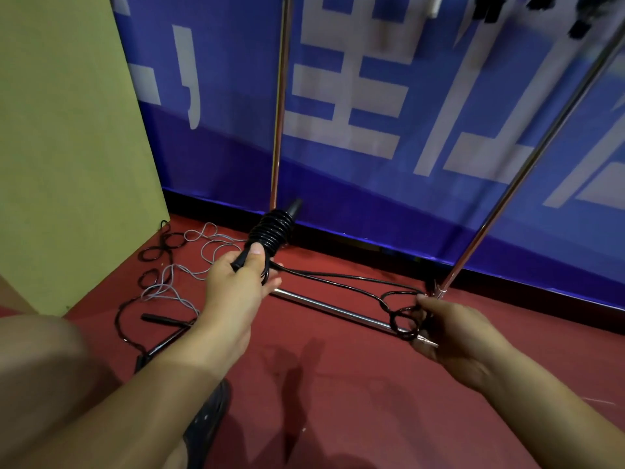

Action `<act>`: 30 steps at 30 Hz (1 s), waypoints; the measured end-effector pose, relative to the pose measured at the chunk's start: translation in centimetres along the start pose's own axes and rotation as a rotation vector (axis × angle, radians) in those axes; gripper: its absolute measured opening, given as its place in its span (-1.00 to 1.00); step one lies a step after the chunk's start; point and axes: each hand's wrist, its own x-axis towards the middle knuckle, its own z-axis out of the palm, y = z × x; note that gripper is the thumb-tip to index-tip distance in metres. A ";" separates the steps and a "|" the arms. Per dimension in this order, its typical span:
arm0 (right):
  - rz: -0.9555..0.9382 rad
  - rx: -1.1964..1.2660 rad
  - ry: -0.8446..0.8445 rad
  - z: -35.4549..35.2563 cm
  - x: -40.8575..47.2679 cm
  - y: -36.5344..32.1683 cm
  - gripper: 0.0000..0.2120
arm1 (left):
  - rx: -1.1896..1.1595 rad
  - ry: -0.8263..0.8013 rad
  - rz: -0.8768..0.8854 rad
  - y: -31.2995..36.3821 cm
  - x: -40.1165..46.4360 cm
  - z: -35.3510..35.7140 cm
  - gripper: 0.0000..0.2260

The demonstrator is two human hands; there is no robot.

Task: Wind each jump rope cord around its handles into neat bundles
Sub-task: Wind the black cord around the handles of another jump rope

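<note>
We count two hands at work on one glossy black jump rope. Our left hand (236, 282) grips the pair of black plastic handles (270, 231), held together as one bundle; its thumb lies across the lower end and the fingers curl round from beneath. Roughly eight or nine turns of the black cord sit wound around the handles in a tight coil (272, 230), and one tapered handle tip pokes out beyond the coil toward the wall.

From the bundle two strands of loose black cord (338, 279) run side by side to the right, above the red carpet (338, 401). Our right hand (463, 336) pinches their far end, where the cord twists into two small loops, one at the fingertips and one hanging below them.

On the carpet to the left lie two more ropes, both unwound: one thin grey cord (189, 265) in loose tangled loops, and one second black jump rope (152, 252) whose curls spread beside it. We can make out one of its black handles (162, 319) lying flat; the other we cannot tell.

Two chrome metal poles (279, 106) rise in front of the blue banner with white lettering (372, 96), and one chrome bar (334, 309) lies along the floor between them, under the stretched cord. One pale green wall panel (67, 130) stands at the left.
</note>
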 end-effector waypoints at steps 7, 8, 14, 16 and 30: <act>0.060 0.141 -0.039 -0.5 0.5 -0.4 -0.91 | 0.079 -0.034 0.009 -0.3 -0.5 0.3 -0.83; 0.033 0.079 -0.033 -0.5 0.6 -0.3 -0.88 | 0.095 -0.055 0.014 -0.4 -0.7 0.4 -0.84; -0.071 -0.182 0.039 0.2 0.9 -0.3 -0.72 | 0.120 -0.061 0.087 -0.1 -0.8 0.4 -0.85; -0.025 -0.104 -0.006 0.5 1.1 -0.5 -0.71 | 0.112 -0.049 0.087 0.1 -0.6 0.3 -0.82; -0.218 -0.138 -0.211 3.6 0.2 0.1 -0.65 | 0.056 -0.225 -0.043 -0.1 -1.8 1.0 -0.86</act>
